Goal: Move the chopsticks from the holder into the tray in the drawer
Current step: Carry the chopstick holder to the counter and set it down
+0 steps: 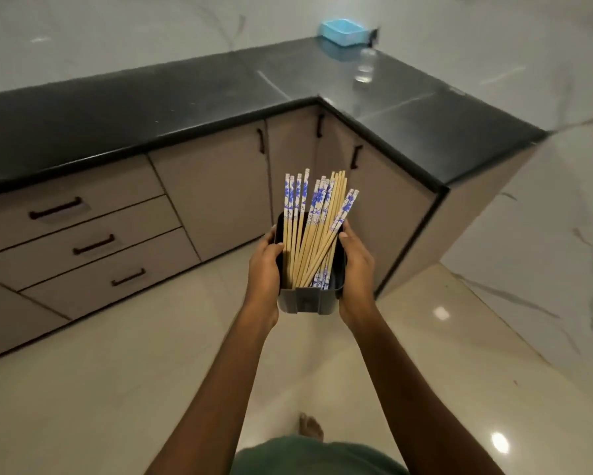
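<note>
A dark grey rectangular holder (pixel 307 301) hangs in the air in front of me, gripped on both sides. My left hand (pixel 264 269) holds its left wall and my right hand (pixel 355 272) holds its right wall, thumbs over the rim. Several bamboo chopsticks (pixel 310 231) with blue-and-white patterned ends stand in it, leaning away from me. Three shut drawers (pixel 92 245) with dark handles sit in the cabinet at the left. No tray is visible.
A black L-shaped countertop (pixel 185 101) runs over beige cabinets (pixel 219 186). A light blue tub (pixel 343 31) and a clear bottle (pixel 365 66) stand at its far corner. Glossy tiled floor (pixel 116 389) lies below; my bare foot (pixel 310 426) shows near the bottom.
</note>
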